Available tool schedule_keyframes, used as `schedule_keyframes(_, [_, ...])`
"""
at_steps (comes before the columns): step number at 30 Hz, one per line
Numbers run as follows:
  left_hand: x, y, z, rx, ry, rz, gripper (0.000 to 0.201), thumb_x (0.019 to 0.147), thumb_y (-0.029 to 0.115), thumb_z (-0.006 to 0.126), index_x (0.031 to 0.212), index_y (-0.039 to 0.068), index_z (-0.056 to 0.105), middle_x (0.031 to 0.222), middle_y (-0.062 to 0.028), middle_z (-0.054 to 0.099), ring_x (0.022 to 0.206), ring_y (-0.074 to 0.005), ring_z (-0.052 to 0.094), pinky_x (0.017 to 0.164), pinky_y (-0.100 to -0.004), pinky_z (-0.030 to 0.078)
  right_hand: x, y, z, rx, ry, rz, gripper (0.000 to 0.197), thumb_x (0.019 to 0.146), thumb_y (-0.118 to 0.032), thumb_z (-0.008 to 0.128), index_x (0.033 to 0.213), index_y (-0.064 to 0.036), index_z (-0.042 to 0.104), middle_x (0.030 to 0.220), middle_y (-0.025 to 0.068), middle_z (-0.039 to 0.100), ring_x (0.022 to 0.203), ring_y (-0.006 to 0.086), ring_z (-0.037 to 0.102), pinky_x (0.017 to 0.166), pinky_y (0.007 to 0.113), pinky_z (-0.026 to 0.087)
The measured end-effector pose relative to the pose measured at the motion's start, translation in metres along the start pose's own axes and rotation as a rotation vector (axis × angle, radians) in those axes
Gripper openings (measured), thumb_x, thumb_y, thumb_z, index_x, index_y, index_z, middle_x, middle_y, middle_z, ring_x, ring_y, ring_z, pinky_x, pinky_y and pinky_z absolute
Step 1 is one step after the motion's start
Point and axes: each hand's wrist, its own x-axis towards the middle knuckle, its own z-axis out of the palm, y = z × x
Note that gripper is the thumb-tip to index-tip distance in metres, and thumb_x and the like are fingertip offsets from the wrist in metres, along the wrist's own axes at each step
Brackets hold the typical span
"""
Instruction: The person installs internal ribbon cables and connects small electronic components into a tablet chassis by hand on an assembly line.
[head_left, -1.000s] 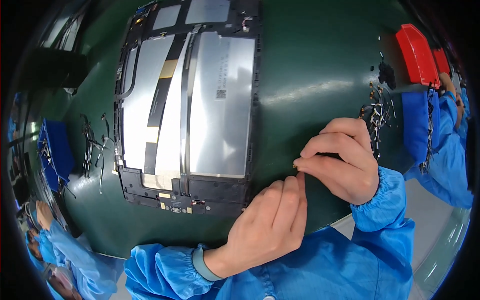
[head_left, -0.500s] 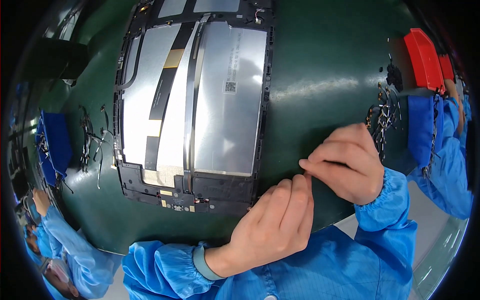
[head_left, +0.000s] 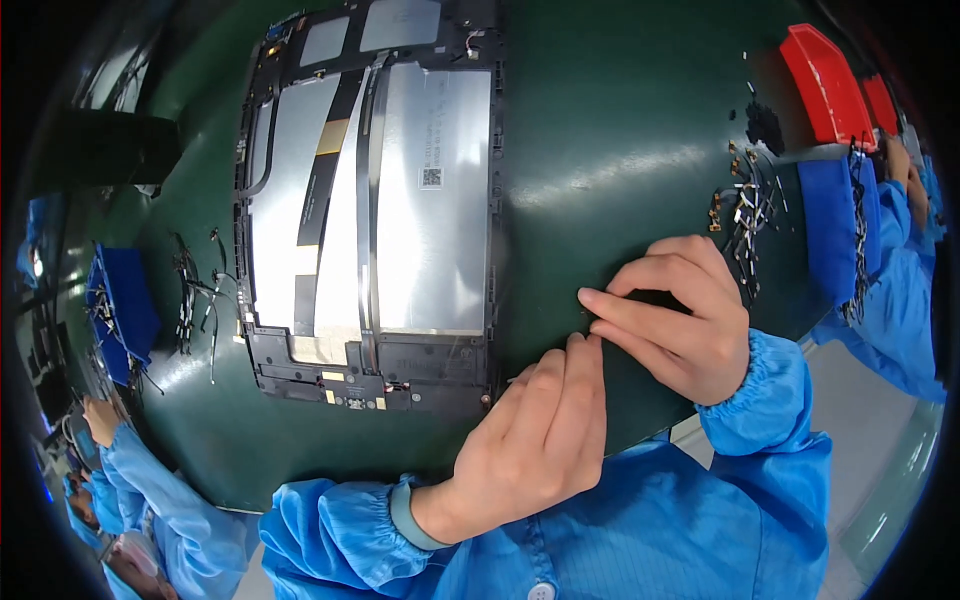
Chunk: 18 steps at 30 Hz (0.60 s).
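Note:
My left hand (head_left: 530,430) is curled closed at the lower right corner of an opened tablet-like device (head_left: 430,250). Its fingertips press together, and whatever they hold is hidden. Just above and to the right, my right hand (head_left: 680,315) has its thumb and index finger almost meeting. A tiny dark speck shows by these fingertips, too small to name. Both sets of fingertips nearly touch over the green table (head_left: 600,130). The device lies flat, showing silver metal plates, a black frame and a dark flat ribbon cable (head_left: 318,195).
Loose cables (head_left: 750,215) and a small black heap (head_left: 764,128) lie on the right, beside a blue bin (head_left: 828,230) and a red bin (head_left: 820,85). More cables (head_left: 187,300) and a blue bin (head_left: 125,305) are at left. Co-workers' sleeves (head_left: 175,510) show at both sides.
My right index fingertip has lifted slightly away from the thumb, and the two hands' fingertips are a little farther apart. The whole view has shifted slightly, moving the device leftward in the picture.

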Motion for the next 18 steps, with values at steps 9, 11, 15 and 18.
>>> schedule_keyframes(9, [0.015, -0.004, -0.038, -0.49, -0.01, -0.221, 0.03, 0.078, 0.001, 0.064, 0.107, -0.005, 0.066, 0.104, -0.0166, 0.067, 0.09, -0.0284, 0.067, 0.077, -0.0331, 0.055, -0.016, -0.019, -0.032, 0.214, 0.169, 0.205, 0.015, 0.071, 0.002, 0.074, 0.084, -0.0014, 0.067, 0.088, 0.0109, 0.063, 0.085, 0.0294, 0.058, 0.074, 0.037, 0.048])
schedule_keyframes(11, [0.017, -0.004, -0.045, -0.689, -0.144, -0.283, 0.029, 0.084, 0.001, 0.061, 0.112, -0.005, 0.065, 0.103, -0.0176, 0.068, 0.091, -0.0303, 0.067, 0.08, -0.0351, 0.054, -0.023, -0.023, -0.04, 0.226, 0.184, 0.227, 0.016, 0.071, 0.002, 0.074, 0.085, -0.0016, 0.067, 0.088, 0.0113, 0.063, 0.085, 0.0298, 0.058, 0.075, 0.037, 0.048])
schedule_keyframes(15, [0.019, 0.003, -0.049, -1.054, -0.43, -0.392, 0.029, 0.094, 0.002, 0.056, 0.122, -0.005, 0.06, 0.1, -0.0169, 0.07, 0.091, -0.0272, 0.07, 0.08, -0.0343, 0.055, -0.035, -0.032, -0.051, 0.139, 0.243, 0.177, 0.018, 0.073, 0.002, 0.072, 0.089, -0.0025, 0.066, 0.091, 0.0106, 0.063, 0.086, 0.0295, 0.059, 0.075, 0.036, 0.047])
schedule_keyframes(18, [0.02, 0.011, -0.048, -1.198, -0.488, -0.451, 0.028, 0.096, 0.001, 0.053, 0.123, -0.005, 0.059, 0.097, -0.0151, 0.071, 0.089, -0.0225, 0.071, 0.08, -0.0318, 0.056, -0.037, -0.038, -0.05, 0.045, 0.33, 0.152, 0.02, 0.072, 0.002, 0.073, 0.091, -0.0027, 0.066, 0.093, 0.0095, 0.064, 0.087, 0.0289, 0.06, 0.074, 0.036, 0.047])
